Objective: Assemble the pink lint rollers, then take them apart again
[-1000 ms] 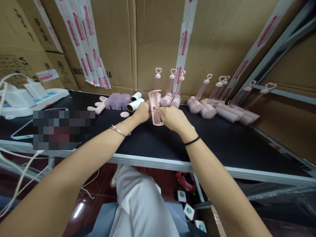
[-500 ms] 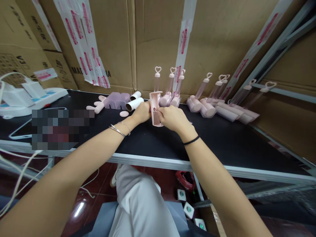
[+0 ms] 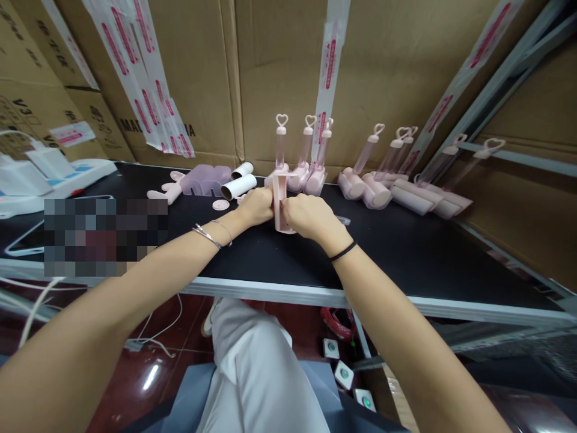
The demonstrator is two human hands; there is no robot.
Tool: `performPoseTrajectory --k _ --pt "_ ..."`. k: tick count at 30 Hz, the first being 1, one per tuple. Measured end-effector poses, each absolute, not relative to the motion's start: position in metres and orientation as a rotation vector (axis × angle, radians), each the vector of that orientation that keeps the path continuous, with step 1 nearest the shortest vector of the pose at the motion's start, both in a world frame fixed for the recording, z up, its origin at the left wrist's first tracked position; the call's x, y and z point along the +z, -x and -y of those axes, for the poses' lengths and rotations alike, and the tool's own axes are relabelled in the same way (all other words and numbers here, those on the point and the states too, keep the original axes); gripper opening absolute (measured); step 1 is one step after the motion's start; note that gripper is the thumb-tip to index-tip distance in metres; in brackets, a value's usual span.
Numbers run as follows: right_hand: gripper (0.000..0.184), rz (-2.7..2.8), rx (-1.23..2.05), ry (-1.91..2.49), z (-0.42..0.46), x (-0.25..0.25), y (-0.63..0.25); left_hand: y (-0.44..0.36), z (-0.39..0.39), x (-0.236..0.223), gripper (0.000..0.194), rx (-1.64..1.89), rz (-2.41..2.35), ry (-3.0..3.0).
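My left hand (image 3: 256,206): fingers closed on the pink piece (image 3: 278,219).
My right hand (image 3: 309,216): curled at its hollow side; I can't tell if it's pinching.
Pink piece: between my hands, over the black table (image 3: 270,258); probably light, stiff, slippery.
Best hold: long sides, gently; thin edges might crack.

**Visibility Limits: Concealed Items**

From where I stand, the fingertips of the right hand (image 3: 310,215) are hidden at the pink holder (image 3: 277,207); part of the left hand (image 3: 256,206) lies behind it. The same right hand partly covers a clear piece (image 3: 345,221). A pixelated patch (image 3: 104,236) obscures part of the white-framed device (image 3: 31,242). The power strip (image 3: 85,175) runs out of view at left. Print on the tape (image 3: 331,63) is too small to read.
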State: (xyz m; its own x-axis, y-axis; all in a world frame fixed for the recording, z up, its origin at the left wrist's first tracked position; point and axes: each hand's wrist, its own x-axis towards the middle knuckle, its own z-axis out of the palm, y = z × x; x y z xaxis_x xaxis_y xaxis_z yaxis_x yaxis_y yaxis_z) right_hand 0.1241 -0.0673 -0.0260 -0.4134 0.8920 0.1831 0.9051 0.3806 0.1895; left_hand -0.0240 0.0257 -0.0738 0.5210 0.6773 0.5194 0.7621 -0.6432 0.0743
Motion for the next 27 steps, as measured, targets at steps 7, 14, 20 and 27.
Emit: performPoseTrajectory --k 7,14,20,27 --pt "0.037 2.471 -0.220 1.759 0.062 -0.024 -0.134 0.015 -0.017 -0.066 0.038 -0.729 1.472 2.489" --pt "0.035 2.271 -0.060 1.881 0.047 -0.028 -0.153 0.024 -0.019 -0.061 0.056 -0.915 1.559 2.452" --pt "0.045 2.281 0.051 1.725 0.036 -0.033 -0.161 0.014 -0.010 -0.062 0.033 -0.865 1.196 2.782" --pt "0.033 1.820 -0.121 1.949 0.030 -0.031 -0.185 0.012 0.006 -0.053 0.023 -0.284 1.117 2.723"
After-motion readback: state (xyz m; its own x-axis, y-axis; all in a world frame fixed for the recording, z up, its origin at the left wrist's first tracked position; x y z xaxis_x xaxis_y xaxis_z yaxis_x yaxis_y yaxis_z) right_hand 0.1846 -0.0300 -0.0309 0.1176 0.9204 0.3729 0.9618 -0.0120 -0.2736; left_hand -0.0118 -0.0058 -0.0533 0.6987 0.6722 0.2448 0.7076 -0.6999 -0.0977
